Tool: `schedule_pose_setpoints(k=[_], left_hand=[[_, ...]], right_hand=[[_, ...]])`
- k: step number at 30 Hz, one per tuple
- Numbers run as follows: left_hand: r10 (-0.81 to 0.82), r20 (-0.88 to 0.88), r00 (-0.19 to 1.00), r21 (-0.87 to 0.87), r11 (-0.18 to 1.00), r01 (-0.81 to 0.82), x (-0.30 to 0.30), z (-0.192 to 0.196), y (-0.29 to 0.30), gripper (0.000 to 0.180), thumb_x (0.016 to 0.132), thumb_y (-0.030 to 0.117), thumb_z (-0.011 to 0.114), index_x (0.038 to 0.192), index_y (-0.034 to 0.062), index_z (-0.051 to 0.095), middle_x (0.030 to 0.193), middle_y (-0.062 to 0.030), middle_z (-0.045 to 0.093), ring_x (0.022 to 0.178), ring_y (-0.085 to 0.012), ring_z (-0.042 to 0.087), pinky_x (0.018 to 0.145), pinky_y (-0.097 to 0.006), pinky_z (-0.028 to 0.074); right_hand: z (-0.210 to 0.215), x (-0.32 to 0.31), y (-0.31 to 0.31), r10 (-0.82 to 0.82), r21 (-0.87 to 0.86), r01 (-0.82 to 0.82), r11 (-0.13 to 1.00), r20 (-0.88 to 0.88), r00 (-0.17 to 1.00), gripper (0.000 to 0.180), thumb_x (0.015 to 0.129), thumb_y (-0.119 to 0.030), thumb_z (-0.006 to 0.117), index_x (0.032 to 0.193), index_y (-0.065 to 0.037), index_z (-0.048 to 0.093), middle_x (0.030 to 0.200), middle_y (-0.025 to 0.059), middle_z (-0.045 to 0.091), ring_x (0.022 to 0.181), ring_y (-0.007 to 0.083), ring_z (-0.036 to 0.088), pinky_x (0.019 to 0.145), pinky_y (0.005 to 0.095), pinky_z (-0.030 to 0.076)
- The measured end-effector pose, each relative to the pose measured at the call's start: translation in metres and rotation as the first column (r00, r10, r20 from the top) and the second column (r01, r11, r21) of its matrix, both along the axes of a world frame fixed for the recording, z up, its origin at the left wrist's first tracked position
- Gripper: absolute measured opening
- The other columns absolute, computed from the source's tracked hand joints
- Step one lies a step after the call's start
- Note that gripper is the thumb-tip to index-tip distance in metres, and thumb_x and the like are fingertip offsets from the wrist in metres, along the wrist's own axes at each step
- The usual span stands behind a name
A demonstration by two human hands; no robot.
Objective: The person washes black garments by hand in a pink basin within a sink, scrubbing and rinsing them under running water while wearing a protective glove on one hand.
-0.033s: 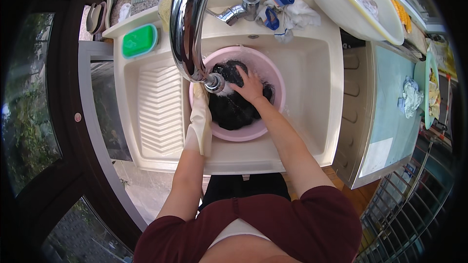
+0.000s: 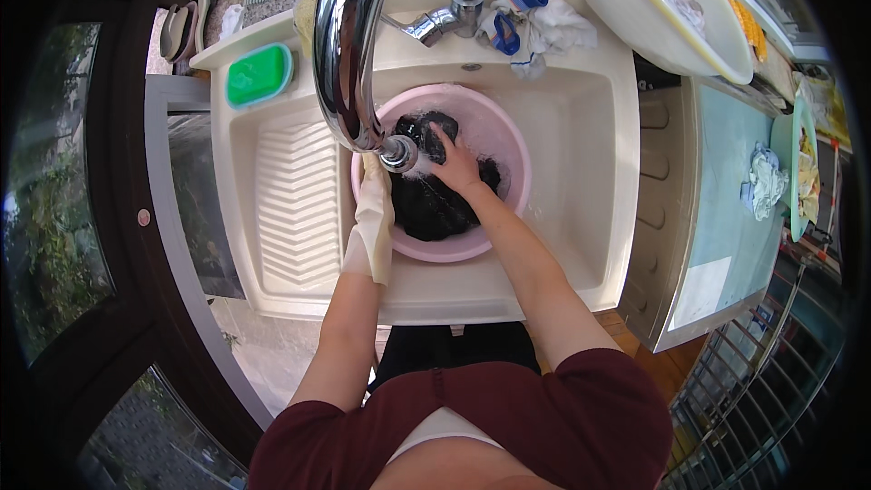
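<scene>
A pink basin (image 2: 513,141) of water stands in the cream sink (image 2: 581,191). Soaked black cloth (image 2: 431,209) fills much of it, and water runs onto it from the chrome faucet (image 2: 349,82). My right hand (image 2: 458,168) is bare and reaches into the basin, its thumb and fingers closed about a bunched part of the cloth. On my left hand (image 2: 373,183) is a pale rubber glove. That hand is at the basin's left side, and its fingers are hidden behind the faucet.
Left of the basin lies a ribbed drainboard (image 2: 304,191), with a green soap bar (image 2: 257,75) in a dish behind it. Crumpled white and blue cloths (image 2: 535,27) rest on the back ledge. A large tilted bowl (image 2: 667,14) leans at the back right.
My right hand has drawn back slightly to the left, and its spread fingers have come closer together on the black cloth. My left hand stays in almost the same place.
</scene>
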State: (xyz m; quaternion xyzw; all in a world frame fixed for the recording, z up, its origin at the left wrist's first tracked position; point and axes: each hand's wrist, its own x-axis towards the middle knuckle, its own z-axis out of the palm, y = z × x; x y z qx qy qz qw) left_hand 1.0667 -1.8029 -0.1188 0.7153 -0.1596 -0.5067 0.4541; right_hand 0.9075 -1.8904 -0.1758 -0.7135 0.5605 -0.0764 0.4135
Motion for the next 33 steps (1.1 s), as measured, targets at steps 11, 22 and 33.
schedule_pose_setpoints(k=[11,22,33], left_hand=[[-0.053,-0.313,0.948,-0.068,0.997,0.033,-0.034,0.032,0.022,0.031,0.099,0.025,0.044,0.119,0.0045,0.056,0.109,-0.0050,0.062,0.103,-0.0160,0.058,0.090,-0.029,0.046],[-0.377,0.659,0.651,0.389,0.911,0.134,-0.035,-0.106,-0.029,0.031,0.080,0.026,0.066,0.104,0.0061,0.066,0.098,-0.0082,0.068,0.090,-0.0208,0.065,0.078,-0.034,0.051],[0.215,-0.257,0.942,0.276,0.951,-0.142,-0.011,0.015,-0.026,0.037,0.099,0.030,0.043,0.126,0.0085,0.055,0.105,-0.0068,0.061,0.097,-0.0160,0.054,0.086,-0.026,0.043]], right_hand=[[0.073,0.042,0.052,0.068,-0.303,0.044,0.952,0.349,0.935,0.027,0.082,-0.038,0.064,0.076,-0.012,0.070,0.070,0.0146,0.065,0.065,0.0362,0.064,0.061,0.0454,0.052],[-0.071,-0.018,0.040,0.196,-0.616,-0.404,0.676,-0.377,0.905,0.034,0.084,-0.029,0.058,0.111,-0.010,0.066,0.135,0.0076,0.050,0.131,0.0262,0.038,0.110,0.0513,0.025],[-0.038,0.022,0.020,-0.162,-0.032,0.175,0.984,0.256,0.953,0.076,0.080,-0.043,0.067,0.143,-0.013,0.037,0.132,0.0241,0.049,0.117,0.0421,0.051,0.098,0.0431,0.045]])
